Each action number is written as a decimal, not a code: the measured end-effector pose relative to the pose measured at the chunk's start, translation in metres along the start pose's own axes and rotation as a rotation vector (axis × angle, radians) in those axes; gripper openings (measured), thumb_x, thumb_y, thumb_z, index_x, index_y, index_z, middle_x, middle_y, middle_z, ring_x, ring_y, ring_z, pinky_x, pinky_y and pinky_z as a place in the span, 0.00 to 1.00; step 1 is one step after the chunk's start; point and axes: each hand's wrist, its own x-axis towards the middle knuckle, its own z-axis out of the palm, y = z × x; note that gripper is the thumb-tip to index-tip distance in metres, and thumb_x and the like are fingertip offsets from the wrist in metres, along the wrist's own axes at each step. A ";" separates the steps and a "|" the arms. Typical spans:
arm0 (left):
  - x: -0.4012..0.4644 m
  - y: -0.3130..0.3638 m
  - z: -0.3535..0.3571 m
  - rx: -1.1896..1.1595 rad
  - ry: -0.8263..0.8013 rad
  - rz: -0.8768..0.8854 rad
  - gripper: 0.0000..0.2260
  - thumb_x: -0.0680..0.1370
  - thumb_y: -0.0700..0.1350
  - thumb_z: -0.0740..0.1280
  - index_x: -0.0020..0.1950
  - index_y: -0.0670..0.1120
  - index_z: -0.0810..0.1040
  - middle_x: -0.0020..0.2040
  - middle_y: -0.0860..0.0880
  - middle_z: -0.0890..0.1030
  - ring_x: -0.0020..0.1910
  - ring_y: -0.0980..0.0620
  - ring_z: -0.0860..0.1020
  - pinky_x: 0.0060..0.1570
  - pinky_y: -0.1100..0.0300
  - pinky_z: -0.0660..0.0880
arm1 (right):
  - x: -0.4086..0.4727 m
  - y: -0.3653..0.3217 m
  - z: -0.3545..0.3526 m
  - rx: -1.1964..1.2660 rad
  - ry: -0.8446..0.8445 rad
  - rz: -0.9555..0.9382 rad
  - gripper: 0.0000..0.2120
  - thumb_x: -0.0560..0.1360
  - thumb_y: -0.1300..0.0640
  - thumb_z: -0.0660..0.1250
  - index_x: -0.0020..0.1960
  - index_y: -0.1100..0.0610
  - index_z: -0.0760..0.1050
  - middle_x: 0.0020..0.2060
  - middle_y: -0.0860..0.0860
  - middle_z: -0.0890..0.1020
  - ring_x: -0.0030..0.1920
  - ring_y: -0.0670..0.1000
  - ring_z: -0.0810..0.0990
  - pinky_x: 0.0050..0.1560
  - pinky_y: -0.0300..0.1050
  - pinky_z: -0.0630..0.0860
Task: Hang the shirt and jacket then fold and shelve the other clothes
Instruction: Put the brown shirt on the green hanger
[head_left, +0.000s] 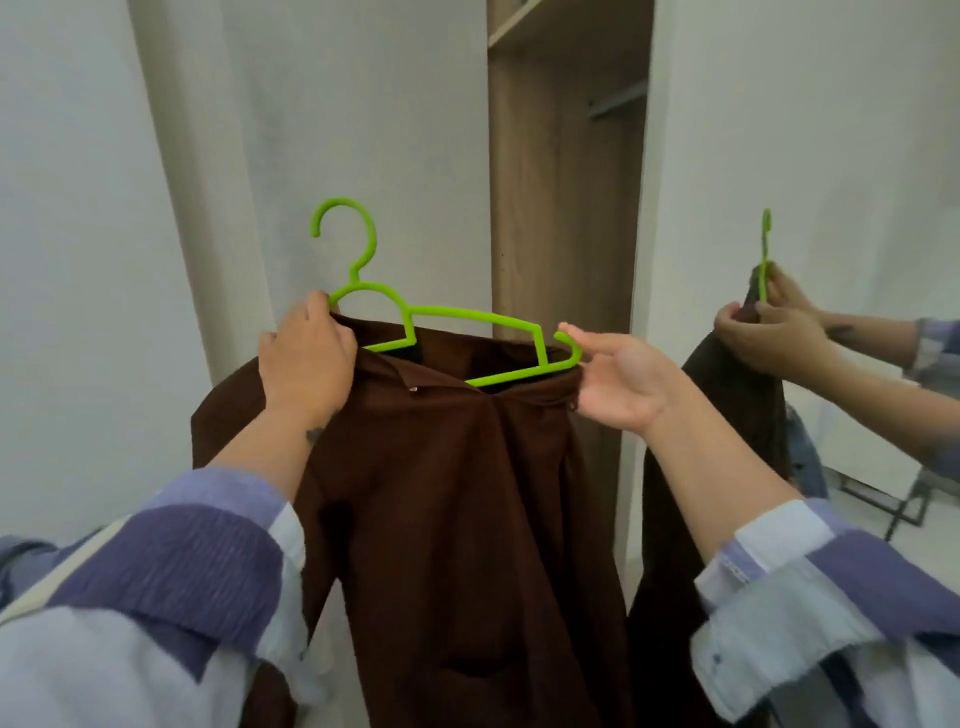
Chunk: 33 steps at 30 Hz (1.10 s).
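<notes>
A dark brown shirt (457, 493) hangs in front of me, its collar up at a bright green plastic hanger (410, 317). My left hand (306, 358) grips the shirt's left shoulder together with the hanger's left arm. My right hand (613, 379) pinches the hanger's right end and the shirt's right shoulder between thumb and fingers. The hanger's hook points up, free of any rail. Much of the hanger's upper frame still shows above the collar.
An open wardrobe (561, 208) with wooden walls stands straight ahead, a hanging rail (618, 101) high inside and a shelf (524, 26) above. A mirrored door (810, 208) on the right reflects my hands, the shirt and a metal-legged stand. White panels fill the left.
</notes>
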 end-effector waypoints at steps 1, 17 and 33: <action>0.001 0.002 0.003 0.002 0.000 0.013 0.07 0.78 0.41 0.57 0.52 0.39 0.69 0.50 0.36 0.76 0.51 0.36 0.74 0.50 0.45 0.68 | 0.001 0.000 -0.004 0.013 -0.006 0.020 0.05 0.71 0.63 0.66 0.47 0.56 0.75 0.44 0.56 0.79 0.45 0.55 0.79 0.50 0.47 0.72; 0.038 0.042 0.092 0.067 0.089 0.077 0.03 0.75 0.38 0.61 0.48 0.42 0.73 0.44 0.42 0.78 0.46 0.41 0.75 0.43 0.50 0.64 | 0.085 0.043 0.030 -1.087 0.466 -0.500 0.23 0.73 0.62 0.69 0.67 0.53 0.70 0.36 0.47 0.74 0.44 0.47 0.75 0.47 0.38 0.71; 0.083 0.034 0.173 -0.325 -0.022 0.318 0.13 0.80 0.46 0.50 0.55 0.43 0.72 0.50 0.43 0.77 0.52 0.41 0.73 0.47 0.49 0.65 | 0.171 0.002 0.025 -1.999 0.621 -0.837 0.08 0.79 0.50 0.60 0.55 0.49 0.75 0.49 0.46 0.81 0.54 0.54 0.71 0.53 0.50 0.65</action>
